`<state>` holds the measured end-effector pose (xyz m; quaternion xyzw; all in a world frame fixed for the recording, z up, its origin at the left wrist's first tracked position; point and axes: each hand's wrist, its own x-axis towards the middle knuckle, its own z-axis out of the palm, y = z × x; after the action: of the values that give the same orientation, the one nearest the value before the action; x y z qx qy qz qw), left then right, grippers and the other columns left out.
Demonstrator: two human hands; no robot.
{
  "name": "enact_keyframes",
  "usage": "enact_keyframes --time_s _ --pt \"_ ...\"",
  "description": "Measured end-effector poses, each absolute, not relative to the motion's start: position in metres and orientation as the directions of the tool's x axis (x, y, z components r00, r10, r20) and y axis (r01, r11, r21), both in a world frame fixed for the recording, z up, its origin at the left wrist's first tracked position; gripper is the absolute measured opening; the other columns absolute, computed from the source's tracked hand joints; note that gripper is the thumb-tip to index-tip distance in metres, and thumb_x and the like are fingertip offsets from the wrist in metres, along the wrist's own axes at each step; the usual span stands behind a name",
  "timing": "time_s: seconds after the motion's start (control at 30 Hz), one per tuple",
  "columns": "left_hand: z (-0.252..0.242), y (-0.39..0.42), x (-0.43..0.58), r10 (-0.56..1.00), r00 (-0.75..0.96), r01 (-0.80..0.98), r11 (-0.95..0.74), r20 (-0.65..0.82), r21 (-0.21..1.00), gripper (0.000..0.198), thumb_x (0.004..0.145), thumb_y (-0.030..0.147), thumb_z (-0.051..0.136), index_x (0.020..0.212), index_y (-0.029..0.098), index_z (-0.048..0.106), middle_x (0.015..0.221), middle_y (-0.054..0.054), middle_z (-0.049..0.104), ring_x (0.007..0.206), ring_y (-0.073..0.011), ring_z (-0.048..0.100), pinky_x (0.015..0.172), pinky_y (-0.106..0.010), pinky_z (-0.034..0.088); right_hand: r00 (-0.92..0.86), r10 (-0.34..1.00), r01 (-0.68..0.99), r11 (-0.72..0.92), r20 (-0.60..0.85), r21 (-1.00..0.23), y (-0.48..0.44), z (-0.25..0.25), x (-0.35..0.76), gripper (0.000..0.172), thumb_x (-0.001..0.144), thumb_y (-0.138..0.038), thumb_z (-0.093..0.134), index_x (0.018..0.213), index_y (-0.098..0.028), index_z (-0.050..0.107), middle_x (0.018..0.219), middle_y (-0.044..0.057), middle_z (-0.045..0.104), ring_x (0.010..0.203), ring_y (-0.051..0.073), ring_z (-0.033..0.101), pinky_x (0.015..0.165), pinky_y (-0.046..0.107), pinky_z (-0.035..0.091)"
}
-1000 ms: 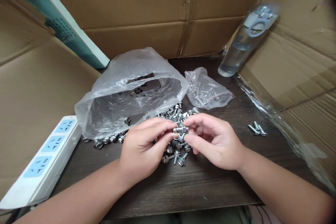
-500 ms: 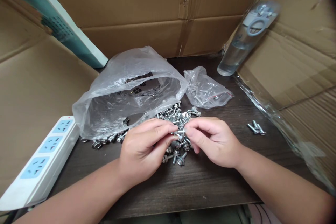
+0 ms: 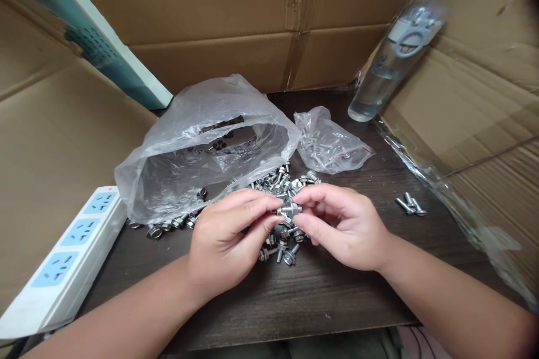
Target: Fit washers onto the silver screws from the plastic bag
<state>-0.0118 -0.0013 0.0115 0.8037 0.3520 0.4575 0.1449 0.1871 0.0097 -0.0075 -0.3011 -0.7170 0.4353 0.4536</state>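
My left hand [image 3: 227, 244] and my right hand [image 3: 341, 227] meet over the dark wooden table [image 3: 320, 291], fingertips pinched together on one small metal bolt with a nut and washer [image 3: 289, 210]. Both hands are closed on it, the left from the left end, the right from the right end. Just beneath them lies a heap of similar bolts [image 3: 283, 241] that spills from the mouth of a large clear plastic bag [image 3: 202, 151].
A smaller clear bag of parts [image 3: 330, 143] lies behind the heap. Three loose bolts [image 3: 411, 205] rest at the right. A white power strip [image 3: 63, 261] sits at the left edge, a clear water bottle [image 3: 389, 61] leans back right. Cardboard walls [image 3: 219, 11] surround the table.
The hands stay pinched on the same bolt; the fingers have shifted slightly around it, and the view has barely moved.
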Motion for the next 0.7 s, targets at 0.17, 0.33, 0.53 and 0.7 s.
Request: enact_keyframes --time_s 0.17,0.33,0.53,0.7 --pt "0.011 -0.001 -0.011 0.67 0.351 0.416 -0.738 0.655 0.532 0.021 0.081 0.004 0.067 0.097 0.018 0.07 0.086 -0.004 0.073 0.076 -0.0122 0.069 0.068 -0.021 0.058 -0.427 0.832 0.07 0.419 0.353 -0.905 0.011 -0.002 0.188 0.007 0.088 -0.019 0.062 0.093 -0.014 0.062 0.063 -0.001 0.058 0.05 0.008 0.052 0.047 0.021 0.044" --pt "0.01 -0.001 -0.012 0.642 0.373 0.395 -0.763 0.67 0.512 0.025 0.079 0.002 0.068 0.098 0.017 0.07 0.086 -0.005 0.073 0.076 -0.0125 0.069 0.07 -0.023 0.058 -0.552 0.791 0.133 0.396 0.264 -0.908 0.015 0.005 0.191 0.037 0.097 -0.024 0.048 0.061 -0.015 0.054 0.051 -0.002 0.051 0.049 0.008 0.048 0.051 0.023 0.041" --pt "0.011 -0.001 -0.012 0.654 0.344 0.409 -0.75 0.674 0.519 0.024 0.079 0.003 0.069 0.098 0.018 0.07 0.086 -0.004 0.073 0.075 -0.0124 0.069 0.069 -0.022 0.058 -0.488 0.821 0.076 0.38 0.298 -0.922 0.013 0.001 0.193 0.017 0.096 -0.026 0.052 0.088 -0.015 0.061 0.058 -0.003 0.053 0.05 0.008 0.051 0.05 0.022 0.043" --pt "0.012 -0.002 -0.012 0.693 0.319 0.432 -0.714 0.647 0.551 0.017 0.082 0.007 0.067 0.094 0.019 0.072 0.083 -0.003 0.073 0.073 -0.0128 0.069 0.067 -0.022 0.058 -0.426 0.834 0.006 0.39 0.35 -0.921 0.01 -0.003 0.191 0.017 0.088 -0.017 0.062 0.104 -0.015 0.059 0.065 -0.003 0.053 0.049 0.008 0.051 0.044 0.021 0.043"
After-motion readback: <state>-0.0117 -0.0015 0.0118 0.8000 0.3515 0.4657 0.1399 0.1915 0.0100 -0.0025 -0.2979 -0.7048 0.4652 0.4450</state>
